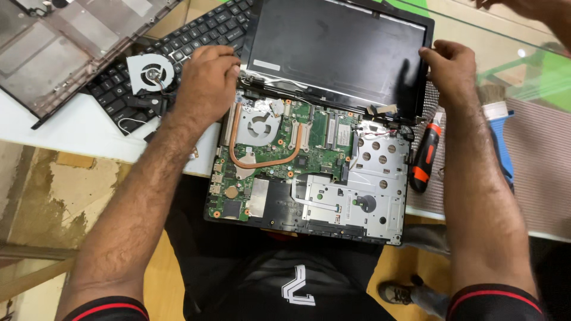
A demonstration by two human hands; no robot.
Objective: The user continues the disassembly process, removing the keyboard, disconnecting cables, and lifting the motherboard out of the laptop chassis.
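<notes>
An opened laptop lies in front of me with its green motherboard (279, 154), copper heat pipe and silver drive bay (363, 196) exposed. Its dark screen panel (333, 50) lies flat beyond the base. My left hand (205, 80) rests on the screen's left hinge corner, fingers curled onto it. My right hand (449, 71) grips the screen's right edge near the right hinge.
A loose fan (150, 72) lies on a detached black keyboard (178, 53) at the left, beside a removed laptop cover (65, 47). A red-and-black screwdriver (425, 156) and a blue-handled brush (498, 131) lie on a ribbed mat at the right. Another person's hand (535, 9) shows top right.
</notes>
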